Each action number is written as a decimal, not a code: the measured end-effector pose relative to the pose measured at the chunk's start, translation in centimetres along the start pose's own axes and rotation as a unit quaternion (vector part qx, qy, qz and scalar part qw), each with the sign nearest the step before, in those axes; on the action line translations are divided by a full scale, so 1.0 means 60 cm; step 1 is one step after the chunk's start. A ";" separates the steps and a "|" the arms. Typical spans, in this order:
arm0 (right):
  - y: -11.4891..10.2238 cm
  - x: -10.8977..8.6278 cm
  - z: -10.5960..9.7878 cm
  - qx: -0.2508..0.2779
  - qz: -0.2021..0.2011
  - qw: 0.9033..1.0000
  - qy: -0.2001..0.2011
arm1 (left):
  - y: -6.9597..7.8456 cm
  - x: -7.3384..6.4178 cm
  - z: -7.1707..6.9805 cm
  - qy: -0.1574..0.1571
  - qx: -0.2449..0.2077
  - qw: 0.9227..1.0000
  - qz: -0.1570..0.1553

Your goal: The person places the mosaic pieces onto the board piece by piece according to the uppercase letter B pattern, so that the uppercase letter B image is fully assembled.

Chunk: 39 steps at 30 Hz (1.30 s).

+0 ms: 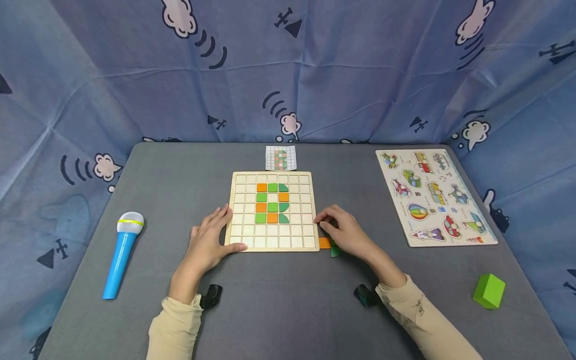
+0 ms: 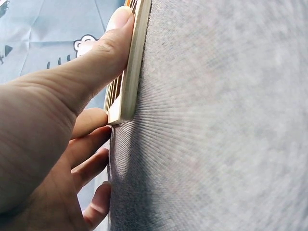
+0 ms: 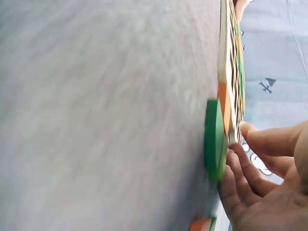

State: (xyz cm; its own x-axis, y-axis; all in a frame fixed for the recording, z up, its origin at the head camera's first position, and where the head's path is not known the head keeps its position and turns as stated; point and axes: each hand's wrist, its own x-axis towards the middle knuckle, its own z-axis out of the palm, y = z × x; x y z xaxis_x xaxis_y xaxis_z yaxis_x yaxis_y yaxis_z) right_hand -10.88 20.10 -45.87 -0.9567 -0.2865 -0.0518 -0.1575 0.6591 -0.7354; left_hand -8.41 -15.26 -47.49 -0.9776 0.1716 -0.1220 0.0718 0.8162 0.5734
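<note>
A square wooden grid board [image 1: 272,242] lies mid-table, holding orange, light green and dark green tiles [image 1: 272,203] in its middle columns. My left hand [image 1: 208,243] spans the board's near left corner. Its thumb [image 2: 120,29] lies along the front rim while the spread fingers touch the left side. At the right rim, my right hand [image 1: 345,231] has bent fingers, pinching the board edge between thumb [image 3: 257,138] and fingertips. Just below that hand sit an orange square tile [image 1: 324,243] and a dark green tile [image 3: 214,139], partly hidden by it in the head view.
Behind the board lies a small printed pattern card [image 1: 281,158]. A blue toy microphone [image 1: 122,255] lies at the left. On the right are a picture puzzle board [image 1: 436,200] and a green block [image 1: 489,291]. A patterned blue cloth [image 1: 288,65] hangs behind the grey table [image 1: 288,305].
</note>
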 end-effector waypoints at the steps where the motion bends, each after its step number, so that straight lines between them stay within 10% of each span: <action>1: 0.003 -0.004 -0.004 -0.002 0.000 1.000 -0.005 | 0.000 0.000 0.000 0.000 0.000 1.000 -0.001; 17: 0.020 -0.045 -0.048 -0.034 -0.022 0.997 -0.068 | 0.000 0.001 0.001 -0.003 0.006 1.000 -0.006; 39: -0.001 -0.028 -0.004 -0.049 -0.029 0.998 0.000 | 0.001 0.000 -0.001 -0.001 -0.002 1.000 -0.003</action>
State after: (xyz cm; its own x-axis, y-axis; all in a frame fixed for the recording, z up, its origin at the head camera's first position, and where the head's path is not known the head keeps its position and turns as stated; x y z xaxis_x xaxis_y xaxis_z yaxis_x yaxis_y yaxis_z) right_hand -9.35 20.72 -45.59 -0.9453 -0.3261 -0.0117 -0.2352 0.7058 -0.6683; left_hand -8.41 -15.24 -47.40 -0.9777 0.1681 -0.1261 0.0660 0.8152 0.5754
